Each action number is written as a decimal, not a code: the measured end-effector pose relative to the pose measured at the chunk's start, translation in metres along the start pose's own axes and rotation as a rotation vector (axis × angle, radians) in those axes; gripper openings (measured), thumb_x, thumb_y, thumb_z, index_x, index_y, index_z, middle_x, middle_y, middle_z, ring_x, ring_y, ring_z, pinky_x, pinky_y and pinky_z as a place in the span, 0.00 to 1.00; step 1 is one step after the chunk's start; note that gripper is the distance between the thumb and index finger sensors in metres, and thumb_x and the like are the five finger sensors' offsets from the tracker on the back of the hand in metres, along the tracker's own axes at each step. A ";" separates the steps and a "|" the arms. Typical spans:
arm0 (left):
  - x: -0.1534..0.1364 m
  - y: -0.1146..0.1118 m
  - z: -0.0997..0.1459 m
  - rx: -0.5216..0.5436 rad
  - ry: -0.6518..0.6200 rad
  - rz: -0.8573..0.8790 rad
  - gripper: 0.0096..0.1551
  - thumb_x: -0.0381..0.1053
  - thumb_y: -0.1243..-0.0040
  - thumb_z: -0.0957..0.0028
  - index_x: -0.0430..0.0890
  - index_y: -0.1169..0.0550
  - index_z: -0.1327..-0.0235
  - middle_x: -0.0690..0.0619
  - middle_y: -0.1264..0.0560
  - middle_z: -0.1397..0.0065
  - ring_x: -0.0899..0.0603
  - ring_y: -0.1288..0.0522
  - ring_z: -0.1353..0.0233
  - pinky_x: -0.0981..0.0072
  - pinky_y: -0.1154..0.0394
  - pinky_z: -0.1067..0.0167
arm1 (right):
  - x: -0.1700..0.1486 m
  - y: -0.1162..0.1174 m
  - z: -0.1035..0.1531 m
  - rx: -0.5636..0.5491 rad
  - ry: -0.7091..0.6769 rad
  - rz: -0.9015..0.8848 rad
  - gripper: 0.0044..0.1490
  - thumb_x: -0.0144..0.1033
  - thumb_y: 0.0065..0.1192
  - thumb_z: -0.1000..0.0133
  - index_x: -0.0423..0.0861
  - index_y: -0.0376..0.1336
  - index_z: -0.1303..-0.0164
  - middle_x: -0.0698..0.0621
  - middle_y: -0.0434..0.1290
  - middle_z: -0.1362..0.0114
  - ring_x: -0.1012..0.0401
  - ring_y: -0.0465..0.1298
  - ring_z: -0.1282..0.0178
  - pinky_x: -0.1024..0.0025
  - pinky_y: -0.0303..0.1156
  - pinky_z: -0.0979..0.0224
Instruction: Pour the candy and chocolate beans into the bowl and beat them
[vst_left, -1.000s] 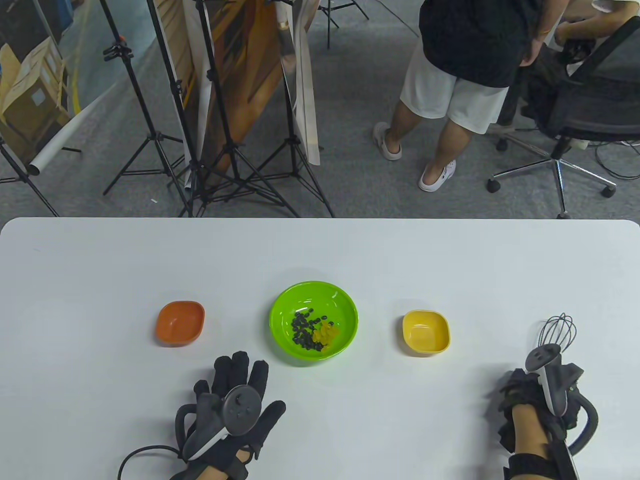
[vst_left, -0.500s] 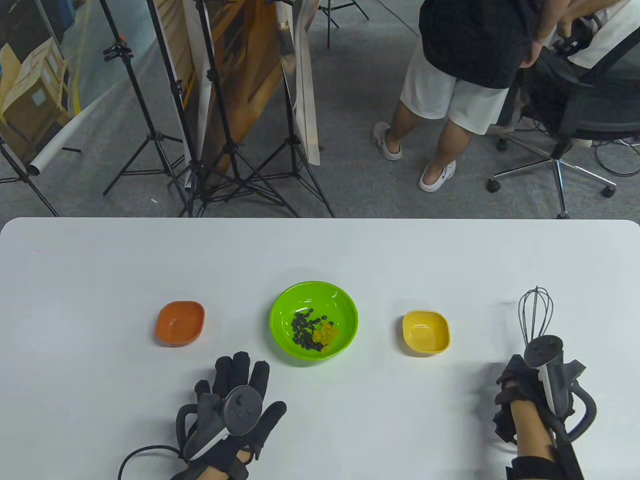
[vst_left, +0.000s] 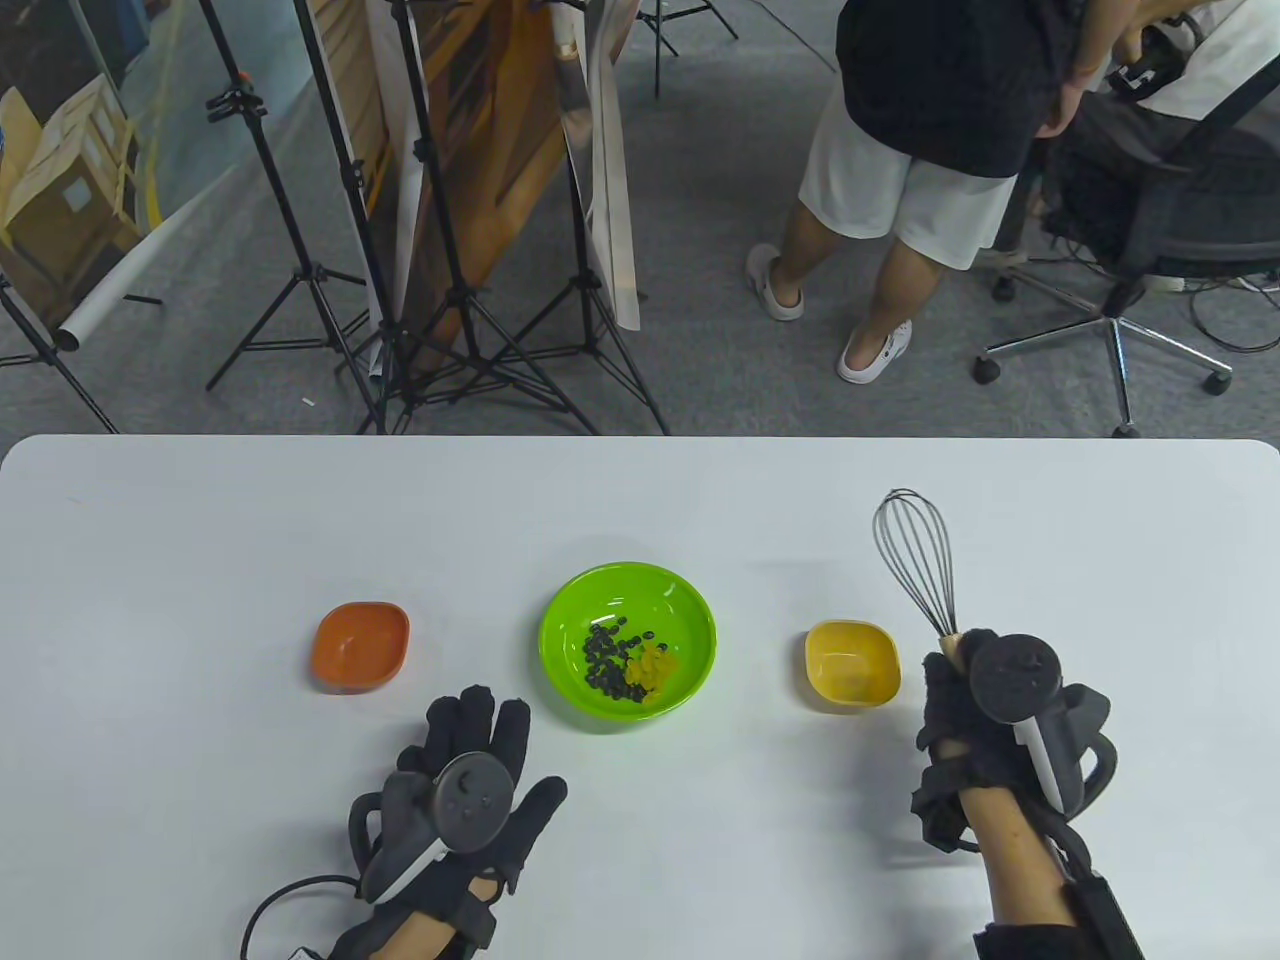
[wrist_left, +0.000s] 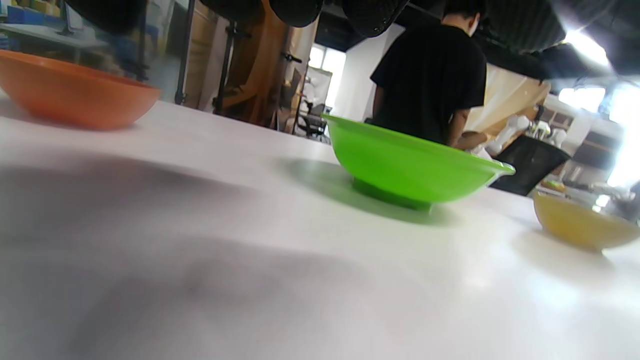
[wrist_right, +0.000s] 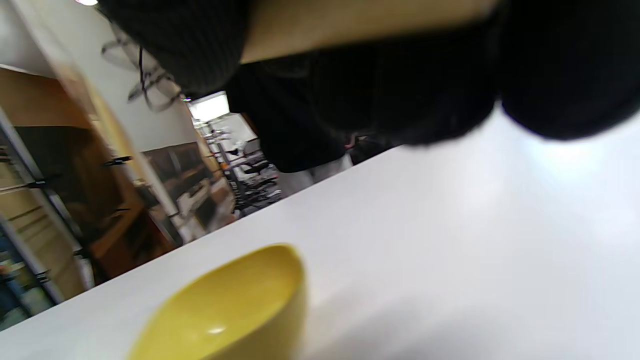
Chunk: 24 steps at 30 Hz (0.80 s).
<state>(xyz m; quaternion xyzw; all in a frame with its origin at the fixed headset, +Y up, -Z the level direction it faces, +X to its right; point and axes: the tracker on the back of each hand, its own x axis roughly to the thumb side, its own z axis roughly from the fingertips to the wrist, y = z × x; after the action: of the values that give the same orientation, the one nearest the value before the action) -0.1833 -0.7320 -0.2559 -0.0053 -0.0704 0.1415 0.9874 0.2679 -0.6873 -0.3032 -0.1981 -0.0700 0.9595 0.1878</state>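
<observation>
The green bowl (vst_left: 627, 640) sits mid-table and holds dark chocolate beans (vst_left: 606, 662) beside yellow candy (vst_left: 652, 670); the left wrist view shows the green bowl (wrist_left: 410, 165) from the side. My right hand (vst_left: 962, 700) grips the wooden handle of a wire whisk (vst_left: 915, 560), lifted, wires pointing away, just right of the small yellow bowl (vst_left: 852, 665). My left hand (vst_left: 470, 760) lies flat with straight fingers on the table, in front and left of the green bowl, holding nothing.
A small orange bowl (vst_left: 360, 647) stands left of the green one; both small bowls look empty. Beyond the table's far edge stand a person (vst_left: 920, 150), an office chair (vst_left: 1170, 230) and light-stand tripods (vst_left: 450, 330).
My right hand has carried the whisk up and leftward from the table's right side to just beside the yellow bowl. My left hand has shifted slightly toward the green bowl.
</observation>
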 end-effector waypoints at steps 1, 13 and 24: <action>0.000 0.002 -0.006 0.015 0.003 0.000 0.51 0.73 0.49 0.54 0.52 0.45 0.20 0.41 0.51 0.14 0.25 0.46 0.16 0.25 0.35 0.31 | 0.006 0.000 0.003 -0.002 -0.027 0.009 0.35 0.52 0.59 0.46 0.51 0.59 0.30 0.42 0.76 0.45 0.47 0.80 0.59 0.47 0.81 0.61; -0.010 -0.015 -0.086 0.041 0.202 0.104 0.52 0.74 0.47 0.56 0.48 0.42 0.23 0.38 0.35 0.21 0.32 0.15 0.43 0.58 0.12 0.62 | 0.086 0.019 0.030 0.113 -0.321 -0.049 0.34 0.59 0.62 0.48 0.46 0.74 0.43 0.45 0.84 0.64 0.54 0.80 0.82 0.63 0.79 0.84; -0.033 -0.050 -0.123 -0.090 0.395 0.350 0.43 0.73 0.47 0.55 0.44 0.27 0.38 0.50 0.13 0.57 0.43 0.12 0.72 0.69 0.16 0.78 | 0.125 0.040 0.032 0.236 -0.327 0.125 0.33 0.58 0.70 0.49 0.43 0.77 0.47 0.43 0.85 0.64 0.54 0.80 0.84 0.63 0.79 0.85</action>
<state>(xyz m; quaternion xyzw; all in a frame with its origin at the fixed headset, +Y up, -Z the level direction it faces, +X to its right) -0.1837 -0.7879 -0.3806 -0.0887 0.1193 0.3030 0.9413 0.1355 -0.6775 -0.3261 -0.0202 0.0256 0.9902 0.1360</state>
